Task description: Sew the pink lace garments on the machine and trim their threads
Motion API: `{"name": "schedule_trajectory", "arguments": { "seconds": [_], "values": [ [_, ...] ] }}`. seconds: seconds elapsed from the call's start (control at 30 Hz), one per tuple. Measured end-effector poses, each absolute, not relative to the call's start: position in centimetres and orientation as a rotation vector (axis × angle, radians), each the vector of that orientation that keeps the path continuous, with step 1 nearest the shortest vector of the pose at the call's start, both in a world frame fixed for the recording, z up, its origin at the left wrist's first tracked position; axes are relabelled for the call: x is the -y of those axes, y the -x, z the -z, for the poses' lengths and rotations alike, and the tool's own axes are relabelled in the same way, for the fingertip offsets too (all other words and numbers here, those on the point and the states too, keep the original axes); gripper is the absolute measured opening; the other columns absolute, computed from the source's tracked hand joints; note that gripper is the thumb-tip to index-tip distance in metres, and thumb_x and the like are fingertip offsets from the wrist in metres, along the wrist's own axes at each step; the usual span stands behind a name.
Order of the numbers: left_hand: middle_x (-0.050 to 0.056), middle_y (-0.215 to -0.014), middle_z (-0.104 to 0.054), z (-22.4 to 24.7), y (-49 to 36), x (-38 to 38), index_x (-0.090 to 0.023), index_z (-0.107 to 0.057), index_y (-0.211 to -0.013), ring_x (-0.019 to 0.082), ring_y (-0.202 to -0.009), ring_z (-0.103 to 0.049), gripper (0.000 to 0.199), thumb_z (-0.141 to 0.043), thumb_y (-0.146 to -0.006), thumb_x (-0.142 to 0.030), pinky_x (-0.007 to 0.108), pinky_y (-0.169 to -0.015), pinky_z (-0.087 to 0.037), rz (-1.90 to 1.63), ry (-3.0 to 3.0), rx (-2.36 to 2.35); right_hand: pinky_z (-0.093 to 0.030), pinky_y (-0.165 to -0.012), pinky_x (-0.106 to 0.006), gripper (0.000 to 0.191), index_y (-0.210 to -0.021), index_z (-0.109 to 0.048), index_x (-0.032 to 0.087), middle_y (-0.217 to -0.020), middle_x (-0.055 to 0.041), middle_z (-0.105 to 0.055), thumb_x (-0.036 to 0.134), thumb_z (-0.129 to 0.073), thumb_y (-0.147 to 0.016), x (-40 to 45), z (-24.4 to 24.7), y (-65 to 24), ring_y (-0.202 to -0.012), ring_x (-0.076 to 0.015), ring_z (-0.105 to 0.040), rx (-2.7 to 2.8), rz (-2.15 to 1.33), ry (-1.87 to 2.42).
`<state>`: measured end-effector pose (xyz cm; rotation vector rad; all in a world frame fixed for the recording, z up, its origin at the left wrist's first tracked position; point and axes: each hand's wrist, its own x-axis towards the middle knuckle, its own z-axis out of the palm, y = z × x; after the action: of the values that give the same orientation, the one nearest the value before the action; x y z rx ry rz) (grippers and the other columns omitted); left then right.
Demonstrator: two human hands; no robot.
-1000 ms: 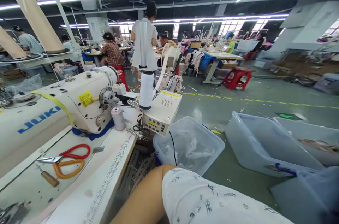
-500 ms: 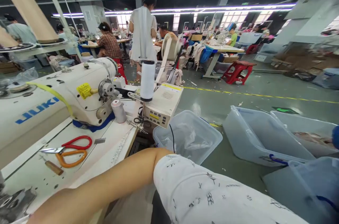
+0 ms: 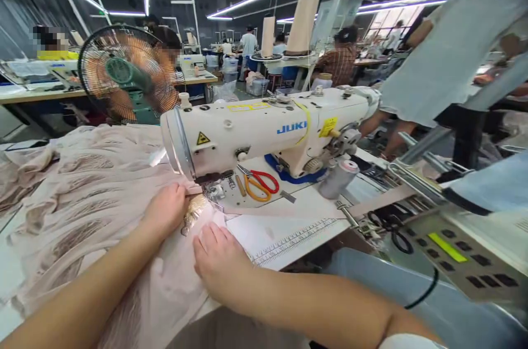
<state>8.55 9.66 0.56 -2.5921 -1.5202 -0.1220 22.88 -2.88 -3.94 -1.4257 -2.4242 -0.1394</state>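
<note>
Pale pink fabric (image 3: 94, 184) lies gathered in folds across the left of the sewing table and hangs over the front. With bent fingers, my left hand (image 3: 167, 208) grips its edge just left of the presser foot of the white sewing machine (image 3: 256, 129). My right hand (image 3: 223, 261) holds the same cloth with curled fingers, nearer the table's front edge. A shiny gold-coloured patch (image 3: 196, 208) shows between the hands. Behind the needle area lie scissors (image 3: 262, 186) with red and orange handles and a small wooden-handled tool (image 3: 240, 185).
A grey thread cone (image 3: 339, 179) stands by the machine's right end. A control box (image 3: 466, 252) juts out at the right, above a translucent bin (image 3: 371, 272). A caged fan (image 3: 127, 74) stands behind at left. A person in white (image 3: 449, 57) stands at back right.
The view has swung left from the aisle and bins to the machine and fabric. Both my hands now show on the cloth; before, only one forearm and a sleeve were visible.
</note>
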Motion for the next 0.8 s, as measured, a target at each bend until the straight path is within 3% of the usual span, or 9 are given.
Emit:
{"name": "schedule_trajectory", "arguments": {
  "seconds": [0.1, 0.17, 0.27, 0.43, 0.57, 0.8],
  "values": [
    [0.017, -0.087, -0.069, -1.1, -9.7, -12.0, -0.013, -0.066, -0.087, 0.029, -0.081, -0.066, 0.044, -0.029, -0.093, -0.036, 0.035, -0.066, -0.049, 0.001, 2.444, 1.816, -0.047, -0.096, -0.052, 0.043, -0.124, -0.056, 0.008, -0.132, -0.0237, -0.052, 0.035, -0.053, -0.089, 2.0, 4.4, -23.0, -0.124, -0.0361, -0.049, 2.498, 0.125, 1.27],
    [0.015, -0.083, -0.07, -2.1, -10.0, -12.7, -0.015, -0.066, -0.085, 0.028, -0.076, -0.067, 0.044, -0.03, -0.092, -0.039, 0.033, -0.063, -0.049, -0.05, 2.409, 1.919, -0.044, -0.102, -0.05, 0.047, -0.126, -0.054, 0.008, -0.136, -0.021, -0.05, 0.038, -0.053, -0.09, 0.7, 4.1, -23.5, -0.128, -0.0356, -0.045, 2.572, 0.062, 1.2],
    [0.017, -0.093, -0.069, -3.5, -9.8, -12.1, -0.014, -0.065, -0.093, 0.03, -0.081, -0.067, 0.036, -0.035, -0.09, -0.034, 0.035, -0.064, -0.049, -0.043, 2.427, 1.915, -0.039, -0.107, -0.047, 0.048, -0.126, -0.054, 0.007, -0.138, -0.0172, -0.049, 0.039, -0.055, -0.09, -1.1, 3.4, -24.3, -0.13, -0.0337, -0.042, 2.63, -0.005, 1.13],
    [0.01, -0.109, -0.067, -3.3, -9.0, -7.4, -0.019, -0.067, -0.094, 0.023, -0.098, -0.064, 0.027, -0.041, -0.088, -0.023, 0.031, -0.084, -0.05, -0.046, 2.759, 1.584, -0.036, -0.11, -0.046, 0.047, -0.124, -0.055, 0.009, -0.136, -0.0173, -0.05, 0.039, -0.057, -0.089, -1.9, 3.3, -24.7, -0.132, -0.0321, -0.039, 2.595, -0.067, 1.091],
    [0.011, -0.132, -0.058, -0.4, -7.8, -5.1, -0.015, -0.058, -0.124, 0.023, -0.121, -0.054, 0.039, -0.036, -0.093, -0.024, 0.036, -0.103, -0.044, 0.136, 3.061, 1.235, -0.035, -0.112, -0.045, 0.04, -0.116, -0.061, 0.008, -0.13, -0.0181, -0.055, 0.038, -0.053, -0.091, -1.2, 3.4, -25.1, -0.133, -0.0307, -0.04, 2.593, -0.088, 1.117],
    [0.013, -0.138, -0.053, 1.5, -7.2, -6.3, -0.012, -0.055, -0.128, 0.024, -0.126, -0.051, 0.043, -0.033, -0.096, -0.028, 0.04, -0.105, -0.044, 0.213, 3.038, 1.116, -0.039, -0.11, -0.044, 0.051, -0.131, -0.05, 0.002, -0.139, -0.0213, -0.048, 0.035, -0.051, -0.092, 0.4, 3.2, -27.1, -0.131, -0.0325, -0.044, 2.629, -0.095, 1.153]
  ]
}}
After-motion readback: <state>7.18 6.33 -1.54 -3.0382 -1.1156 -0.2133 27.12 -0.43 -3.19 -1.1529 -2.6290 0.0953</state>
